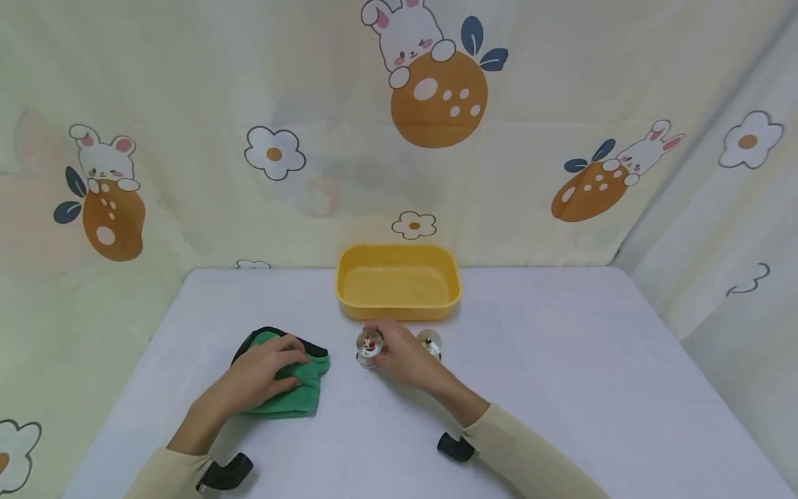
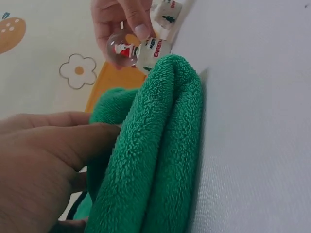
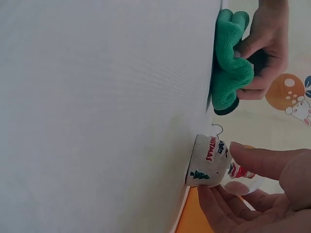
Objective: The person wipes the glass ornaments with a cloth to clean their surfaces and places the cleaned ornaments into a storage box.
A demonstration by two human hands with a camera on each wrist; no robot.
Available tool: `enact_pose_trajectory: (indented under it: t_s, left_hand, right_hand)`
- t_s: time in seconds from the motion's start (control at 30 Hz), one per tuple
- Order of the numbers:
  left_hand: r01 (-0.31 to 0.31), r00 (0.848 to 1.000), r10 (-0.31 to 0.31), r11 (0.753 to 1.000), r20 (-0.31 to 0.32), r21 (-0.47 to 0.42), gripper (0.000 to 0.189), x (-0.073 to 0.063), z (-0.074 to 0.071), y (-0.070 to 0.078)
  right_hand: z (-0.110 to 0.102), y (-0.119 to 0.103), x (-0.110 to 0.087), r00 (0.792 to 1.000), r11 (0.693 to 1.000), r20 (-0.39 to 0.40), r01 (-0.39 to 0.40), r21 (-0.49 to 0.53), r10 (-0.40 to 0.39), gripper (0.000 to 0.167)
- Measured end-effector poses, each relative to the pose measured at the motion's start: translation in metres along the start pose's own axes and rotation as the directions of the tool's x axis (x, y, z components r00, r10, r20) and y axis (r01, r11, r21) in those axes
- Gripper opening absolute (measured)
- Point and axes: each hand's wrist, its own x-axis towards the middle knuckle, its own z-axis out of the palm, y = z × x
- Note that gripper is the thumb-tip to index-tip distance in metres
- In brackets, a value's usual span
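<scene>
My left hand (image 1: 264, 371) grips a bunched green towel (image 1: 305, 395) with a dark edge, which lies on the table at the left. In the left wrist view the plush towel (image 2: 146, 145) stands up in thick folds beside the fingers. My right hand (image 1: 405, 353) holds a small snow globe (image 1: 369, 344) with a red and white Santa figure inside. Its white base (image 3: 208, 162), lettered in red and dark print with a green tree, is at the table surface between thumb and fingers. A second snow globe (image 1: 430, 341) stands just right of it, partly behind my right hand.
A yellow rectangular tub (image 1: 399, 310) stands at the back of the table, just behind the snow globes. The white-covered table (image 1: 561, 360) ends at a curtain (image 1: 206, 194) printed with rabbits and flowers. Black wrist mounts (image 1: 227, 473) stick out from both sleeves.
</scene>
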Motion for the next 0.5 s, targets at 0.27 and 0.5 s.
enact_pose_trajectory:
  t_s: [0.27,0.5]
  left_hand:
    - [-0.001,0.987,-0.023,0.988,-0.159,-0.153,0.031,-0.009,-0.005,-0.010]
    - [-0.052,0.954,-0.022,0.970,-0.299,-0.239,0.036,-0.012,-0.008,-0.013]
  right_hand:
    - [-0.004,-0.004,-0.005,0.999,0.999,-0.012,0.040,0.020,-0.040,0.054]
    - [-0.012,-0.007,-0.009,0.995,0.994,-0.053,0.086,0.070,-0.082,0.048]
